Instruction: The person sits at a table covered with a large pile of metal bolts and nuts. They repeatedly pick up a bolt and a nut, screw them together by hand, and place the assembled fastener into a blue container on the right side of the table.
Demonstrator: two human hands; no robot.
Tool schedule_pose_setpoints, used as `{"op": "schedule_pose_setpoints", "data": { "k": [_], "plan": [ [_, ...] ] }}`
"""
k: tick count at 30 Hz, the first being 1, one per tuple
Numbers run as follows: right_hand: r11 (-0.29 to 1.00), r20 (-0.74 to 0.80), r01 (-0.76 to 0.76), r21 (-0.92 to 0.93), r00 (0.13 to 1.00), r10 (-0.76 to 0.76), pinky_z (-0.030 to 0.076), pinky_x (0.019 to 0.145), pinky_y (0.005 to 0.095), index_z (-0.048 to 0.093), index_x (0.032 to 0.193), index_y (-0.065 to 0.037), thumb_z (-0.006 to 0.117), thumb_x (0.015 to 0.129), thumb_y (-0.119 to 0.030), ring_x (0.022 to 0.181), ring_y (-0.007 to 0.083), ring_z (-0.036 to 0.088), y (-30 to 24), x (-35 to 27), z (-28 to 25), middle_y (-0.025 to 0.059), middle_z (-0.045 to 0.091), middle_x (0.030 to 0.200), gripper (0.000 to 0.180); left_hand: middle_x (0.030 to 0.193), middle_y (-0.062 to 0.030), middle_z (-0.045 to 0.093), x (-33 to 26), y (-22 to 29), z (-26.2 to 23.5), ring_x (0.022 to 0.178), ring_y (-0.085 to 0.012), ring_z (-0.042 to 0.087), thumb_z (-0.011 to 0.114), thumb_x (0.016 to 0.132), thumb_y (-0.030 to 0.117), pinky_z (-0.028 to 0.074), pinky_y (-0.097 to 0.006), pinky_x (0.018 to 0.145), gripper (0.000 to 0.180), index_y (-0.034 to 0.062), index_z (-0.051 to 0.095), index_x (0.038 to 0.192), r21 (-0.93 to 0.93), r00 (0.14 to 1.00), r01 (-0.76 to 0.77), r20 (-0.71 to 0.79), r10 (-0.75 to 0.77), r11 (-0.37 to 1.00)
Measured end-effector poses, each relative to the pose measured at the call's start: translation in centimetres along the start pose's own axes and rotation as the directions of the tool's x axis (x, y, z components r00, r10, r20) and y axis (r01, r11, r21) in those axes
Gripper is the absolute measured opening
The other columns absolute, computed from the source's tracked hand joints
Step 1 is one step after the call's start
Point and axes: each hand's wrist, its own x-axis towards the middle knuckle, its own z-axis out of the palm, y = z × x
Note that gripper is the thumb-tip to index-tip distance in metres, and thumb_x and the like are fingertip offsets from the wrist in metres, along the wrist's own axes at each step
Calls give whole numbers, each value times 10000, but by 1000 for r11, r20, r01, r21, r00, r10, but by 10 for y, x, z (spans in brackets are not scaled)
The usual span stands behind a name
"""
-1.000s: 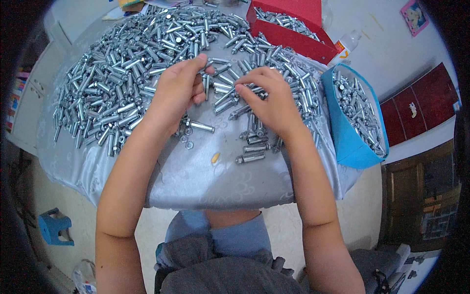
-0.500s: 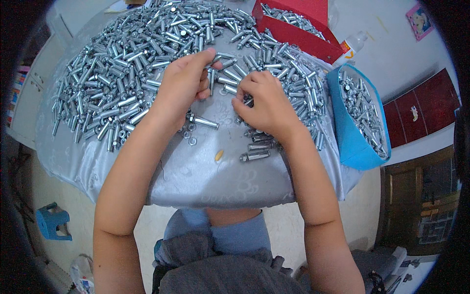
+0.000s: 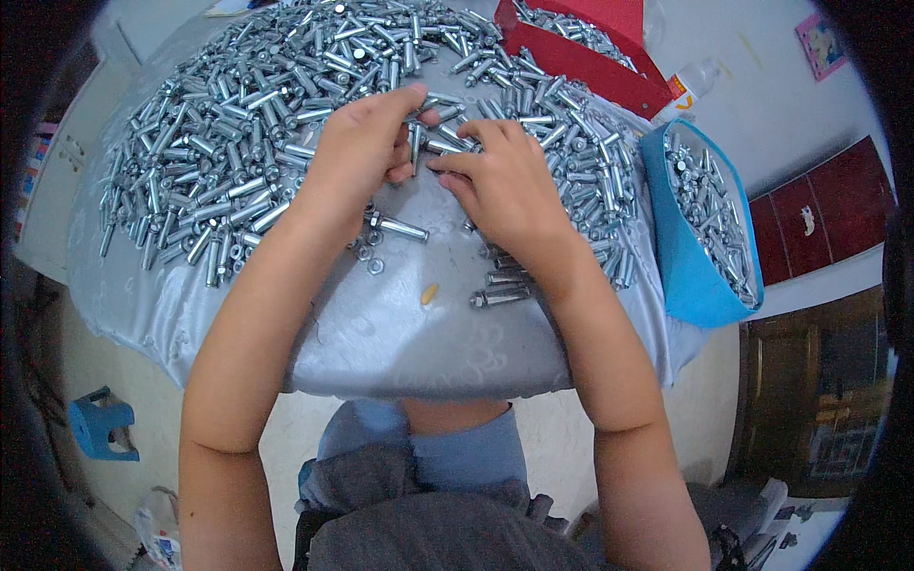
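Observation:
Above the near edge of the heap, my left hand (image 3: 360,143) is closed with the thumb and fingers around a metal expansion bolt (image 3: 416,150), which hangs nearly upright below its fingertips. Just to the right, my right hand (image 3: 509,181) is bent toward that bolt, with thumb and forefinger close together; what lies between them is too small and shaded to name. Below the left hand lie a single expansion bolt (image 3: 398,228) and a few loose hex nuts (image 3: 375,266). Several expansion bolts (image 3: 500,297) lie in a row beneath my right wrist.
A wide heap of expansion bolts (image 3: 228,143) covers the far part of the cloth-covered table (image 3: 381,352). A red box (image 3: 609,76) and a blue bin (image 3: 681,271), both holding bolts, stand at the right beside a plastic bottle (image 3: 695,81). A small yellow piece (image 3: 429,294) lies near the front.
My right hand has moved left and slightly away from me, its curled fingers extending toward the bolt in my left hand. The left hand stays nearly in place.

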Motion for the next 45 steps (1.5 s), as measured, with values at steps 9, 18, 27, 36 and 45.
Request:
{"op": "schedule_pose_setpoints", "data": {
  "k": [9, 18, 27, 36, 45],
  "plan": [
    [999, -46, -3, 37, 999, 5, 357, 761, 374, 665, 803, -130, 615, 683, -153, 938, 253, 468, 4, -3, 1, 84, 538, 970, 132, 499, 68, 262, 2, 2, -2, 431, -48, 243, 503, 836, 314, 219, -215, 419, 292, 29, 560, 806, 40, 1000, -17, -10, 18, 999],
    [998, -52, -11, 60, 999, 14, 388, 744, 374, 640, 758, -76, 641, 642, -142, 890, 255, 488, 5, -4, 0, 97, 540, 916, 133, 507, 70, 257, 0, 1, 2, 438, -49, 247, 504, 834, 315, 214, -216, 423, 298, 24, 558, 797, 77, 1000, 9, 9, -10, 997],
    [996, -64, -69, 50, 995, 73, 385, 741, 391, 655, 725, -67, 653, 640, -172, 900, 263, 487, 2, -13, -1, 107, 552, 911, 134, 509, 72, 256, 1, 1, 5, 436, -54, 242, 510, 830, 332, 206, -223, 428, 295, 46, 543, 766, 108, 1000, 29, -14, -28, 994],
    [991, -31, -111, 74, 993, 114, 394, 731, 380, 638, 733, -29, 646, 653, -158, 883, 271, 496, 2, -13, -2, 126, 542, 901, 152, 498, 74, 259, 0, 1, 7, 429, -50, 238, 502, 835, 340, 205, -215, 424, 300, 53, 545, 759, 142, 1000, 28, -15, -26, 989],
    [989, -163, -116, 94, 978, 130, 413, 704, 374, 579, 798, 16, 588, 732, -121, 821, 276, 517, 4, -10, -1, 140, 539, 866, 152, 506, 64, 322, 0, -2, 5, 452, -48, 302, 534, 820, 329, 259, -203, 439, 307, 35, 598, 760, 220, 1000, 7, 9, -9, 975]
  ]
}}
